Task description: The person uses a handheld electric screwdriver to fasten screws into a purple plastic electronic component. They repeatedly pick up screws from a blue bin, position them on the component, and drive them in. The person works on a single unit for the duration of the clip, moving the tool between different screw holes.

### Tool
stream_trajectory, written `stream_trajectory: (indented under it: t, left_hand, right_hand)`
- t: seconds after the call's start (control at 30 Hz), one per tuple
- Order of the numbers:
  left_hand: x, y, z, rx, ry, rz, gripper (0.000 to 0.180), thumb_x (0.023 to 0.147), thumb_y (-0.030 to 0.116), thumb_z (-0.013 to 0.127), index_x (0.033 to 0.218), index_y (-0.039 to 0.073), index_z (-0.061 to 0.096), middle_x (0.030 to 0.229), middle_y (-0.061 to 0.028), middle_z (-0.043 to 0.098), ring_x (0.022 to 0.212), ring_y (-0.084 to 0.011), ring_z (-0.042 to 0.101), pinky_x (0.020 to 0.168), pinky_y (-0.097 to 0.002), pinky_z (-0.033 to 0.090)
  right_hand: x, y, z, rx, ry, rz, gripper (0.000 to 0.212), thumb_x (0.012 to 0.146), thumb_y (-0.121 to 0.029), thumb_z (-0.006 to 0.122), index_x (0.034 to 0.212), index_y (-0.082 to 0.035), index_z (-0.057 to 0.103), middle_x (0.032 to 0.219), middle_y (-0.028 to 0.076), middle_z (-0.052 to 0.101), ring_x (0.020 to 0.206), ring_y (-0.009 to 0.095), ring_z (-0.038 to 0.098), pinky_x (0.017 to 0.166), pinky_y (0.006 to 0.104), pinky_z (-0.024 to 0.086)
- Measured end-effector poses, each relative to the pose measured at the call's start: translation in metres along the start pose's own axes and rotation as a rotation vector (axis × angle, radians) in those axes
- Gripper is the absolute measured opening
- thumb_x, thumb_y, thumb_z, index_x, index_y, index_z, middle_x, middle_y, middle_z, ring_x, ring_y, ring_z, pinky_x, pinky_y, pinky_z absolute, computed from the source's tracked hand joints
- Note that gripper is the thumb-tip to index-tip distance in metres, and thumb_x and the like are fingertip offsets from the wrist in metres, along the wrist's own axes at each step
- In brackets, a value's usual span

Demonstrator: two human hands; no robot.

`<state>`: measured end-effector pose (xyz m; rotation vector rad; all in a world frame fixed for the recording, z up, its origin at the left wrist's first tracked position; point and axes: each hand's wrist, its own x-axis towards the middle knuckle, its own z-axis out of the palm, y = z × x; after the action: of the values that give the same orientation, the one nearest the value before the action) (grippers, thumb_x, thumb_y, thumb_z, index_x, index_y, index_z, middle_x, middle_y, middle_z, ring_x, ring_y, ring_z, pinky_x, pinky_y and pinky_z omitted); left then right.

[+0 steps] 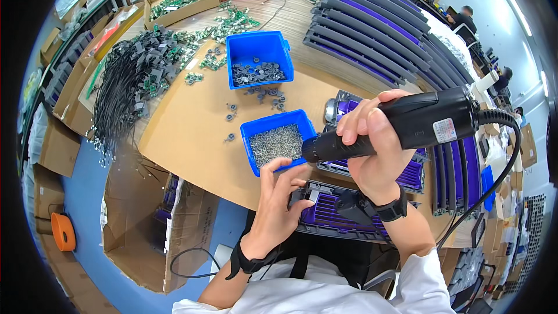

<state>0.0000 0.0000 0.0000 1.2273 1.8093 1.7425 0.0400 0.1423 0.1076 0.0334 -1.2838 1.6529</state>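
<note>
My right hand (378,145) is wrapped round a black electric screwdriver (415,119), its tip end pointing left over the edge of a blue bin (250,150) of small silver screws (276,142). At the bin's near edge is my left hand (279,203), fingers bent and thumb apart; I see nothing held in it. Just right of that hand lies a grey and purple slatted panel (325,209), partly covered by my right wrist. More such panel parts (415,174) lie behind it, under the screwdriver and my right forearm.
A second blue bin (256,43) holds small grey round parts, some spilled beside it. Wired circuit boards (136,64) are heaped at left. Long curved grey and purple panels (366,29) are stacked at far right. A black cable (511,157) loops down from the screwdriver. An open carton (139,221) stands below left.
</note>
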Motion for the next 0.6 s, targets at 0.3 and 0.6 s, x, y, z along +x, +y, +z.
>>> stream_trajectory:
  t: [0.3, 0.6]
  left_hand:
    - [0.0046, 0.0053, 0.0035, -0.057, -0.003, -0.047, 0.080, 0.064, -0.018, 0.073, 0.135, -0.001, 0.041, 0.139, -0.0123, 0.033, 0.099, -0.0197, 0.060, 0.086, -0.0283, 0.054]
    - [0.0063, 0.0070, 0.0010, -0.043, 0.000, -0.041, 0.079, 0.065, -0.016, 0.073, 0.136, 0.000, 0.042, 0.141, -0.0128, 0.033, 0.099, -0.0204, 0.060, 0.085, -0.0296, 0.054]
  right_hand:
    - [0.0000, -0.0030, -0.0006, 0.017, -0.007, 0.018, 0.030, 0.082, 0.004, 0.058, 0.109, 0.005, 0.046, 0.072, 0.010, 0.058, 0.057, 0.015, 0.058, 0.057, 0.0283, 0.049]
    - [0.0003, -0.0037, 0.0009, 0.047, -0.017, 0.017, 0.030, 0.082, 0.004, 0.058, 0.110, 0.004, 0.046, 0.073, 0.010, 0.058, 0.058, 0.015, 0.058, 0.057, 0.0289, 0.049]
